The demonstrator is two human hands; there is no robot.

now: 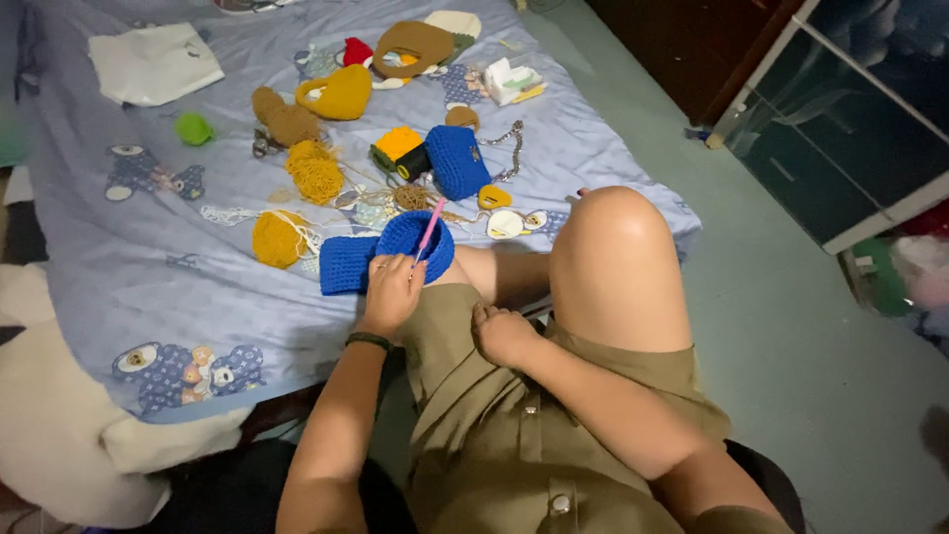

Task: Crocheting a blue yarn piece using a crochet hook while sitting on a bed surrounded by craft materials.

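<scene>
A blue crocheted piece (395, 252), part flat panel and part rounded cup, lies at the bed's edge; a pink crochet hook (429, 228) stands tilted in it.

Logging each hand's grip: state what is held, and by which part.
The left hand holds a pink crochet hook by its lower end, against the blue crocheted piece. The right hand rests on the lap, holding nothing visible.

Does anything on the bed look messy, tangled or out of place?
Yes: mustard yarn lies in a loose, tangled heap, strands trailing across the sheet toward the blue crochet piece at the left hand. Nothing looks spilled or damaged.
</scene>
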